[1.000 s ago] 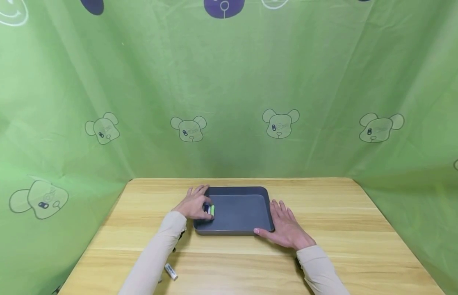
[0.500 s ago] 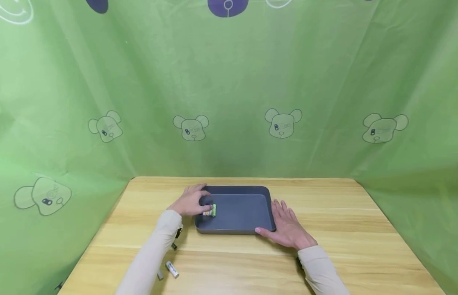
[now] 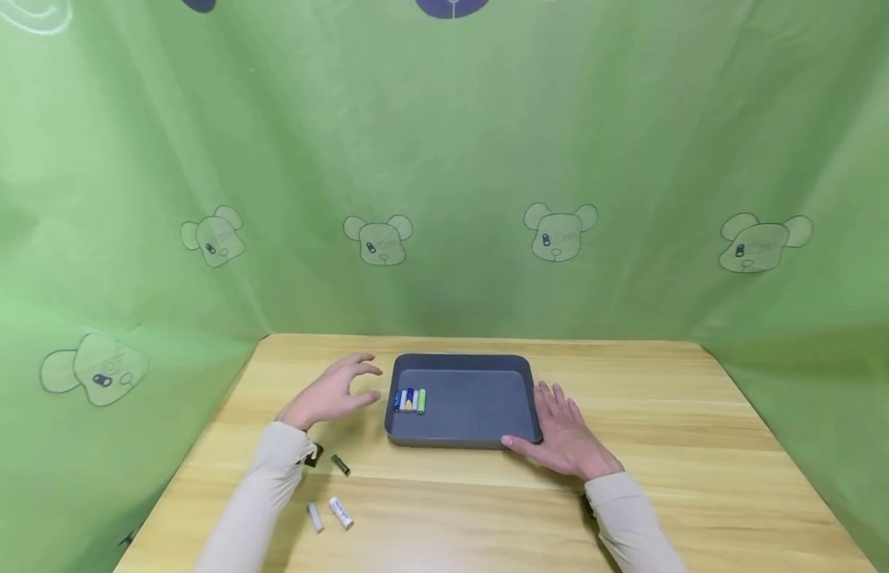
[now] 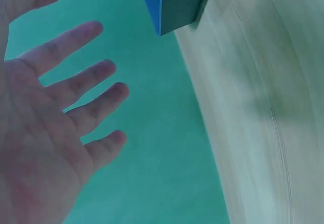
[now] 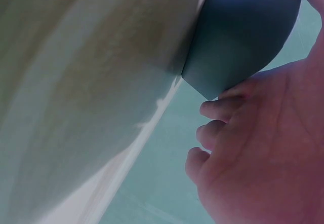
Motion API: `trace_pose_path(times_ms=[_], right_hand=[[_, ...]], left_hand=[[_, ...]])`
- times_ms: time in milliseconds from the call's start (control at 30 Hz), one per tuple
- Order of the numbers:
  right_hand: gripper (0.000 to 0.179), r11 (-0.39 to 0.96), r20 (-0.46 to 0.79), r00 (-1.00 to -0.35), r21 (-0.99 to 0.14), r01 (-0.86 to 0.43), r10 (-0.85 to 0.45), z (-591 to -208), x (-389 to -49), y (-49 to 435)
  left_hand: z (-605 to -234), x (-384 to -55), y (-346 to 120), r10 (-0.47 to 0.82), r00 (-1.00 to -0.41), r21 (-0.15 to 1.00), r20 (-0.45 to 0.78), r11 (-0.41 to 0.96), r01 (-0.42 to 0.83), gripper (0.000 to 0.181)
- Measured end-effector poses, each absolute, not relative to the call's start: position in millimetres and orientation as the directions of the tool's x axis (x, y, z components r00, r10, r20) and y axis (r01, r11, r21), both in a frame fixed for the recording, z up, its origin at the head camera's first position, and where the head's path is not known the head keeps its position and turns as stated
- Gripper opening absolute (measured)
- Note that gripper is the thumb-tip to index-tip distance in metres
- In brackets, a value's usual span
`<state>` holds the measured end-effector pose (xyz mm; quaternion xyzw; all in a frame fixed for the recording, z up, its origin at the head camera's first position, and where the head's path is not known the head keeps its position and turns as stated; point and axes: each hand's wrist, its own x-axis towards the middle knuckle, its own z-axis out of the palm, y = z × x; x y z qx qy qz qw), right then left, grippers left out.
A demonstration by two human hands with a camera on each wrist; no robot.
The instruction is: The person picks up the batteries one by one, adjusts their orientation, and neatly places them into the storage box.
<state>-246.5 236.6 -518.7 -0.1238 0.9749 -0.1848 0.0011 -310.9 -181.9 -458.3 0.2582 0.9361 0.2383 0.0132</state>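
Observation:
A dark grey rectangular tray [image 3: 476, 406] sits on the wooden table. Inside it, along its left wall, several batteries lie side by side, among them a green battery [image 3: 422, 402] at the right end of the row and a dark blue battery [image 3: 397, 401] at the left. My left hand [image 3: 333, 391] is off the tray's left side, fingers spread, holding nothing; its bare palm [image 4: 40, 127] shows in the left wrist view. My right hand [image 3: 566, 438] rests against the tray's right wall, thumb at the front corner; in the right wrist view the fingers [image 5: 215, 110] lie along the tray wall [image 5: 238, 36].
On the table [image 3: 430, 517], left of and nearer than the tray, lie a dark green-black battery [image 3: 341, 465], a thick white battery [image 3: 341, 513] and a thinner white battery [image 3: 315, 517]. A green curtain [image 3: 458, 302] with bear-head prints hangs behind and at both sides.
My left hand has let go of the batteries in the tray and moved out to the left, uncovering the row. The right hand has stayed at the tray's right side.

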Motion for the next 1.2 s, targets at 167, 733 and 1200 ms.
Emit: trace_pose_path(times_ms=[167, 733, 1200], right_hand=[[0.118, 0.904, 0.038, -0.971, -0.356, -0.235, -0.238, -517.5, -246.8, 236.3], [0.120, 0.904, 0.023, -0.970, -0.357, -0.235, -0.243, -518.6, -250.3, 236.8], [0.118, 0.903, 0.034, -0.969, -0.356, -0.241, -0.245, -515.7, -247.2, 235.5]], left_hand=[[-458.1, -289.7, -198.4, 0.504, -0.856, 0.450, 0.110, 0.743, 0.495, 0.047], [-491.3, -237.8, -228.5, 0.545, -0.835, 0.449, 0.075, 0.729, 0.516, 0.037], [-505.2, -236.4, -228.2, 0.574, -0.818, 0.376, 0.042, 0.749, 0.545, 0.036]])
